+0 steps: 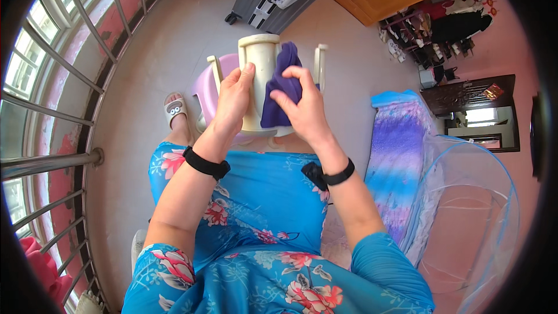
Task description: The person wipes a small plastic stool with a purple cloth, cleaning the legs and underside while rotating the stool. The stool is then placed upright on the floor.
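In front of my knees stands a cream and lilac plastic piece that looks like a small child's seat; its exact kind I cannot tell. It has an upright cream panel (260,58), a lilac shell (204,94) and thin cream posts at either side. My left hand (234,93) is closed on the left edge of the panel, thumb toward its top face. With curved thumb and fingers, my right hand (302,102) holds a dark purple cloth (279,104) against the panel's right side. Part of the cloth rises above the hand. Black bands circle both wrists.
A grey suitcase (261,0) stands just beyond the seat. Metal window bars (52,160) run along the left. On the right are a bed with a purple and blue cover (398,157) and a clear mesh tent (465,221). A crowded shoe rack (430,32) stands far right.
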`<control>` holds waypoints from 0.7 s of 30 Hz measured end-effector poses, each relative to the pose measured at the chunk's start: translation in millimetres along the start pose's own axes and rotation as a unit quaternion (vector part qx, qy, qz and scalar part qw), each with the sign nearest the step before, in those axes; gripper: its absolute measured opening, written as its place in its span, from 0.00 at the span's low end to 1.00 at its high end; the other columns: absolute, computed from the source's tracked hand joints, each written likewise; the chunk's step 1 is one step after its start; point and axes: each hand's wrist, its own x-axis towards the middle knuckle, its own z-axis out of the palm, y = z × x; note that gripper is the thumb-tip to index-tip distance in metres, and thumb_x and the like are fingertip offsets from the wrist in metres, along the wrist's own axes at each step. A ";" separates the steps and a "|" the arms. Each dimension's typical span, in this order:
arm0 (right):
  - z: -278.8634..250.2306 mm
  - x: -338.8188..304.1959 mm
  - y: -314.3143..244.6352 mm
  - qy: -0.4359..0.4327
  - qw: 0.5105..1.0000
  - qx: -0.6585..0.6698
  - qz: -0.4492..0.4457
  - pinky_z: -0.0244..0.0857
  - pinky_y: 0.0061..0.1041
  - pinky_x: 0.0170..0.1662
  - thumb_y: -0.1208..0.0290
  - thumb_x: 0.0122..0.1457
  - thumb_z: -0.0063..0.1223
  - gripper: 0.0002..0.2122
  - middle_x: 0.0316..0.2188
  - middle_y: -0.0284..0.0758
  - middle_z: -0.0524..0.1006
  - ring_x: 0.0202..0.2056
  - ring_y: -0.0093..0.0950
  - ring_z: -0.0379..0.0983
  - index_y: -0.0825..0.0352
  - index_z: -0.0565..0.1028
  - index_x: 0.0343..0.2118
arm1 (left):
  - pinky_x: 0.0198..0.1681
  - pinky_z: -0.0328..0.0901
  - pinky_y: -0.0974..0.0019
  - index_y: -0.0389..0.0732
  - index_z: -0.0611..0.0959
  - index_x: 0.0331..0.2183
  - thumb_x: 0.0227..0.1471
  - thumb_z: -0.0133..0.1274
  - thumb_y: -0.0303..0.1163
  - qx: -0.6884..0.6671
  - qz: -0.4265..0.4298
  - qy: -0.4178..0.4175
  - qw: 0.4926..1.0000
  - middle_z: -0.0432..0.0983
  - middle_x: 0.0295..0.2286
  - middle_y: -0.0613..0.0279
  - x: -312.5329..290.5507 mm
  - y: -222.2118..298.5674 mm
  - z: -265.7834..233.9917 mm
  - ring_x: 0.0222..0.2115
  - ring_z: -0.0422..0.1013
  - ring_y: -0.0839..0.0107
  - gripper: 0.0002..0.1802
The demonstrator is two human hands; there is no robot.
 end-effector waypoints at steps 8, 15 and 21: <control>17.0 12.2 7.2 0.092 0.994 -0.053 -0.006 0.70 0.40 0.40 0.63 0.61 0.61 0.16 0.40 0.43 0.79 0.41 0.47 0.77 0.62 0.68 0.46 | 0.43 0.67 0.71 0.38 0.80 0.46 0.69 0.45 0.46 -0.012 0.016 -0.012 1.000 0.80 0.36 0.66 1.1 -6.9 5.3 0.39 0.72 0.80 0.21; 6.8 19.9 3.5 0.068 0.997 -0.040 0.009 0.70 0.43 0.41 0.65 0.62 0.59 0.16 0.40 0.43 0.79 0.42 0.50 0.78 0.62 0.65 0.47 | 0.44 0.67 0.72 0.40 0.81 0.46 0.69 0.46 0.47 -0.013 0.006 0.004 1.000 0.81 0.37 0.67 -0.7 -2.9 2.2 0.38 0.73 0.81 0.21; -15.1 -18.9 -1.6 0.016 0.981 -0.191 -0.011 0.70 0.42 0.44 0.68 0.57 0.62 0.19 0.42 0.43 0.78 0.45 0.47 0.76 0.63 0.66 0.48 | 0.36 0.68 0.73 0.37 0.82 0.44 0.66 0.50 0.49 0.049 0.006 0.011 0.999 0.80 0.33 0.67 -4.7 -0.1 6.9 0.32 0.73 0.80 0.22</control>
